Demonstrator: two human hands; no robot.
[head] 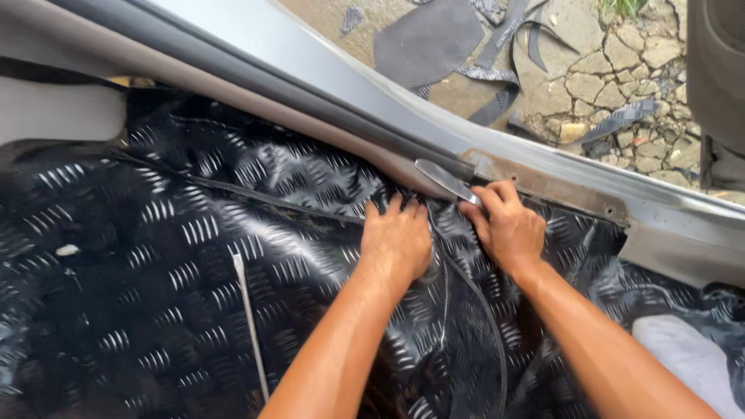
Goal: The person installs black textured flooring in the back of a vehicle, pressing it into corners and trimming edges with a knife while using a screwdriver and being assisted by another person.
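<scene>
**Observer:** Forearms came in nearest the lens, both reaching up across the black checker-plate vinyl floor mat (194,256). Left hand (396,240) lay flat, fingers spread and pressing the mat down just short of the door sill (543,182); it gripped nothing. Right hand (506,226) was clenched around a metal blade tool (444,178), tip pointed up-left along the seam where mat met sill.

**Recorder:** Where did the mat sit?

**Observer:** Spread over the vehicle floor, its far edge touching the grey sill trim strip (233,89) on the left. Nearer the hands, the trim was off and a bare rusty sill plate showed. A loose cut edge curled between the wrists.

**Recorder:** Step in hand?

**Observer:** Judged it as trimming or tucking the mat edge at the sill. Next move seemed to call for steady downward pressure from the flat hand and a shallow blade angle, hugging the seam.

**Recorder:** Beyond that?

**Observer:** A thin pale strip (250,326) lay on the mat to the left. Outside, dark offcuts (427,39) lay scattered on cracked stone paving (613,85).
</scene>
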